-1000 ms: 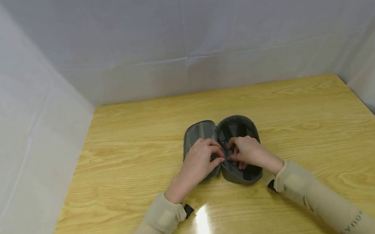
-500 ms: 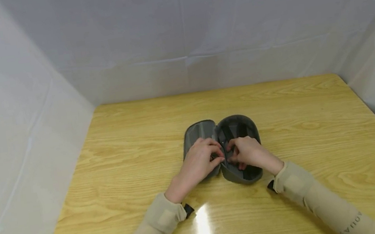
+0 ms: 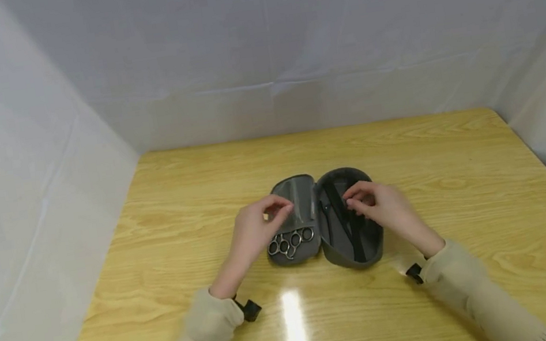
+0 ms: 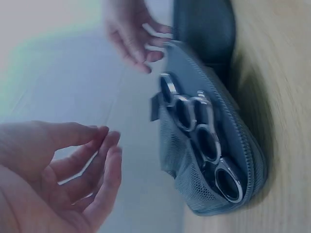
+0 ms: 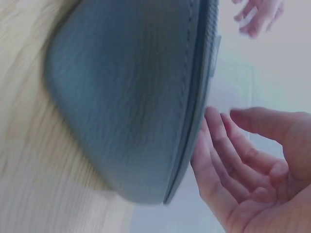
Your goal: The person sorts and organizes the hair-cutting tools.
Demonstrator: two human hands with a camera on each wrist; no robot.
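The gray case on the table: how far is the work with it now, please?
Done: the gray case lies fully open on the table, with scissor handles showing in its mesh pocket. In hand: nothing; the left hand and right hand hover over the two halves. Left: no tool is out of the case yet.

Both hands [image 3: 255, 228] over open grey case [image 3: 324, 221]

Staged recording booth: bare wood table [image 3: 408, 163], white sheeting [image 3: 16, 171] at 9, 12, 3 o'clock.
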